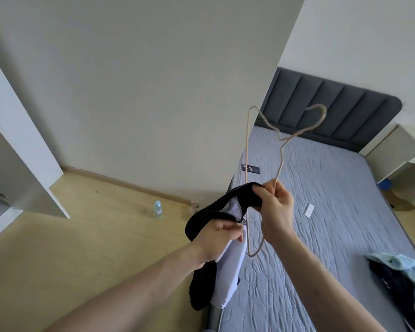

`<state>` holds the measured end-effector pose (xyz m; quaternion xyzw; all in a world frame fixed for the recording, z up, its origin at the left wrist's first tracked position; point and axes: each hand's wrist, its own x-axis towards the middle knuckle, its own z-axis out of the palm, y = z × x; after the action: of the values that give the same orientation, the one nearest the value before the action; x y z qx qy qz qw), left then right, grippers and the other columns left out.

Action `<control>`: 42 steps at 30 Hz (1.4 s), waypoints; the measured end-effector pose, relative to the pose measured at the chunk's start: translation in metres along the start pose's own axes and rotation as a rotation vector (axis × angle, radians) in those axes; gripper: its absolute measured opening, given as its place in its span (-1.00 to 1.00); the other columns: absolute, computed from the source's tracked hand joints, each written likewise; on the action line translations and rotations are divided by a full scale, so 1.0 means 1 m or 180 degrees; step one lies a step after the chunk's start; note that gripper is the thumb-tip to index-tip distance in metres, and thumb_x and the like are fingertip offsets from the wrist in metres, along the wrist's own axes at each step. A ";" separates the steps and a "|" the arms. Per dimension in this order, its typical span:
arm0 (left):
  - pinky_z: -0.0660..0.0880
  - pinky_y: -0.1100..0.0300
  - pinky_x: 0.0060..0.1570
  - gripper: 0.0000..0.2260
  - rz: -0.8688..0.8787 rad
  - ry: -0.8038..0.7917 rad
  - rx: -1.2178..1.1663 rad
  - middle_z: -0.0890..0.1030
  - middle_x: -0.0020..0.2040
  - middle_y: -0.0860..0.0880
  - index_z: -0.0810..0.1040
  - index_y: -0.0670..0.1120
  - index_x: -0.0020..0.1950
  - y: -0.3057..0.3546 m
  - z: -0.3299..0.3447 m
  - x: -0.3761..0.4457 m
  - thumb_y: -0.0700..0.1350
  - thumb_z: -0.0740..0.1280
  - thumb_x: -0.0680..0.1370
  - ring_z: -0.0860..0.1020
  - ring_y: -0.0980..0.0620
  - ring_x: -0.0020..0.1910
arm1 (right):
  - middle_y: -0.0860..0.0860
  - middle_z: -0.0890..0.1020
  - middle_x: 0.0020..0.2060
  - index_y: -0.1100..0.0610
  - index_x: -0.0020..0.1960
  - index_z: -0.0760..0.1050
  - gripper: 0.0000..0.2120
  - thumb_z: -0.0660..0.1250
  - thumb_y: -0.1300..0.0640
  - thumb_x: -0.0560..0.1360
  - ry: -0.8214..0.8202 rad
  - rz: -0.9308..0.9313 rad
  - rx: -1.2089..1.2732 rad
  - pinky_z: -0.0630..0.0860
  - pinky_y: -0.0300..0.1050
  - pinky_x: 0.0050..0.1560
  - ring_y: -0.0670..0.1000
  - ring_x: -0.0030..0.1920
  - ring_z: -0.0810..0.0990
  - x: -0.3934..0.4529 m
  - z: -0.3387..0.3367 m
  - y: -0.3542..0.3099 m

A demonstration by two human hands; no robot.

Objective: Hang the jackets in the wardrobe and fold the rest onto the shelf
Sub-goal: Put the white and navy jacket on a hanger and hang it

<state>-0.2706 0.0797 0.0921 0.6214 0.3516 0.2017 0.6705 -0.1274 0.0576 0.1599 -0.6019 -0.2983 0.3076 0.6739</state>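
The left hand (219, 233) pinches the black-and-white jacket (216, 248) at its zipper; the garment hangs below the wrist. Just above and beside it, the right hand (273, 209) grips both collar and wire hanger (283, 149) — whose long axis rises away from the fingers, hook farthest. Likely next: threading the shoulder — the right hand is nearer.

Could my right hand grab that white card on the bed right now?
Probably not yet: the right hand grips the hanger and the jacket, though nothing lies between it and the white card.
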 end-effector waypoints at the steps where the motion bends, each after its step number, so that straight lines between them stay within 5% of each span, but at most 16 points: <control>1: 0.36 0.37 -0.07 -0.71 -0.0042 0.0024 0.0142 0.59 -0.24 0.10 0.59 -0.04 -0.28 -0.004 0.000 0.000 -0.06 0.34 0.64 0.51 0.23 -0.14 | 0.06 0.32 -0.36 0.00 -0.35 0.20 -0.50 0.32 0.46 0.52 0.0040 -0.0070 0.0074 0.54 -0.15 -0.27 0.01 -0.32 0.38 0.000 0.000 -0.001; 8: 0.40 0.21 -0.04 -0.67 -0.0389 -0.0091 0.0663 0.60 -0.25 0.08 0.59 -0.02 -0.34 -0.025 -0.023 0.007 0.00 0.33 0.62 0.51 0.12 -0.17 | 0.05 0.36 -0.38 0.02 -0.36 0.19 -0.50 0.29 0.49 0.53 0.0078 -0.0247 0.0138 0.52 -0.17 -0.30 -0.03 -0.37 0.42 -0.003 0.000 -0.002; 11: 0.37 0.27 -0.22 -0.72 -0.0800 -0.0358 0.0250 0.58 -0.31 0.15 0.62 0.00 -0.34 -0.029 -0.034 0.008 -0.03 0.36 0.57 0.45 0.12 -0.24 | 0.07 0.36 -0.37 0.05 -0.33 0.14 -0.50 0.28 0.49 0.53 0.0027 -0.0270 0.0113 0.55 -0.16 -0.30 -0.02 -0.36 0.42 -0.009 0.000 0.005; 13: 0.34 0.21 -0.24 -0.81 -0.1085 -0.0170 -0.0032 0.55 -0.24 0.08 0.62 -0.02 -0.23 -0.033 -0.040 0.007 0.08 0.42 0.45 0.46 0.07 -0.24 | 0.06 0.36 -0.38 0.06 -0.31 0.12 -0.51 0.28 0.49 0.53 0.0003 -0.0308 0.0096 0.55 -0.16 -0.31 -0.03 -0.37 0.41 -0.013 0.001 0.010; 16: 0.42 0.14 -0.17 -0.48 -0.1587 0.0210 -0.0662 0.55 -0.13 -0.01 0.57 -0.04 -0.07 -0.035 -0.047 0.011 0.36 0.47 0.28 0.55 0.01 -0.19 | 0.01 0.37 -0.40 0.03 -0.33 0.15 -0.52 0.33 0.43 0.50 -0.0086 -0.0348 0.0072 0.55 -0.15 -0.29 -0.02 -0.36 0.40 -0.017 0.002 0.011; 19: 0.50 0.10 -0.07 -0.49 -0.1884 0.0671 -0.0797 0.66 -0.04 -0.03 0.63 -0.05 0.09 -0.040 -0.049 0.020 0.35 0.44 0.41 0.63 -0.02 -0.12 | 0.09 0.32 -0.38 0.07 -0.32 0.13 -0.57 0.39 0.31 0.43 -0.0186 -0.0370 -0.0009 0.53 -0.05 -0.23 0.06 -0.30 0.36 -0.020 0.004 0.011; 22: 0.48 0.13 -0.19 -0.83 -0.1682 0.1103 -0.0679 0.73 -0.06 -0.04 0.66 -0.07 0.08 -0.051 -0.052 0.026 -0.05 0.33 0.60 0.66 0.00 -0.23 | 0.26 0.24 -0.34 0.15 -0.28 0.11 -0.57 0.41 0.24 0.43 -0.0197 -0.0368 -0.0294 0.46 0.12 -0.11 0.16 -0.22 0.33 -0.019 0.000 0.013; 24: 0.53 0.12 -0.24 -0.80 -0.1486 0.1379 -0.0622 0.74 -0.05 -0.09 0.65 -0.07 0.03 -0.051 -0.061 0.029 -0.20 0.22 0.61 0.70 -0.03 -0.23 | 0.25 0.23 -0.34 0.15 -0.27 0.10 -0.56 0.40 0.20 0.44 -0.0080 -0.0371 -0.0607 0.43 0.11 -0.10 0.13 -0.22 0.32 -0.016 -0.010 0.016; 27: 0.62 0.04 -0.18 -0.90 -0.1097 0.1884 -0.0609 0.71 -0.07 -0.15 0.62 -0.14 0.03 -0.043 -0.084 0.036 -0.16 0.32 0.62 0.73 -0.14 -0.13 | 0.10 0.25 -0.33 0.13 -0.28 0.11 -0.56 0.38 0.27 0.49 0.0280 -0.0170 -0.0918 0.49 0.11 -0.08 0.11 -0.24 0.29 -0.011 -0.034 0.029; 30: 0.63 0.07 -0.20 -0.82 -0.0705 0.1966 -0.0373 0.72 -0.14 -0.08 0.64 -0.12 -0.01 -0.028 -0.105 0.042 -0.01 0.39 0.60 0.73 -0.05 -0.24 | 0.10 0.34 -0.32 0.10 -0.33 0.20 -0.56 0.37 0.35 0.55 0.0624 0.0296 -0.0698 0.70 0.19 0.03 0.18 -0.25 0.54 -0.013 -0.050 0.048; 32: 0.63 0.00 -0.14 -0.79 -0.0537 0.1865 0.0170 0.73 -0.14 -0.10 0.62 -0.14 -0.01 -0.024 -0.109 0.044 0.01 0.35 0.62 0.72 -0.05 -0.27 | 0.09 0.38 -0.36 0.03 -0.40 0.20 -0.49 0.37 0.37 0.55 0.0813 0.0392 -0.0400 0.73 0.17 -0.03 0.14 -0.23 0.70 -0.013 -0.049 0.054; 36: 0.55 0.03 -0.12 -0.85 -0.0230 0.1874 0.1857 0.69 -0.12 -0.07 0.53 -0.07 0.05 -0.028 -0.108 0.048 -0.01 0.25 0.66 0.64 -0.15 -0.13 | 0.09 0.36 -0.34 0.00 -0.41 0.20 -0.49 0.37 0.36 0.54 0.0773 0.0238 -0.0202 0.72 0.12 -0.11 0.18 -0.22 0.67 -0.009 -0.039 0.055; 40: 0.70 -0.06 -0.08 -0.83 -0.0314 0.1635 0.0137 0.73 -0.06 -0.08 0.65 -0.08 0.02 -0.010 -0.119 0.054 0.01 0.38 0.58 0.72 -0.05 -0.17 | 0.07 0.41 -0.38 0.04 -0.37 0.21 -0.51 0.37 0.36 0.56 0.0333 0.0464 -0.0780 0.69 0.03 -0.27 0.02 -0.24 0.74 -0.004 -0.058 0.055; 42: 0.69 -0.06 0.00 -0.79 -0.0216 0.1411 -0.0208 0.71 0.00 -0.08 0.67 -0.08 0.04 0.003 -0.125 0.056 0.03 0.40 0.53 0.72 -0.06 -0.05 | -0.02 0.37 -0.44 0.01 -0.39 0.20 -0.49 0.41 0.31 0.56 -0.0007 0.0641 -0.1337 0.63 -0.05 -0.36 -0.11 -0.41 0.61 -0.007 -0.071 0.059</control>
<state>-0.3228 0.2058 0.0853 0.5276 0.5043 0.3219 0.6030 -0.0799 0.0130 0.0945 -0.7553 -0.2950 0.3052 0.4994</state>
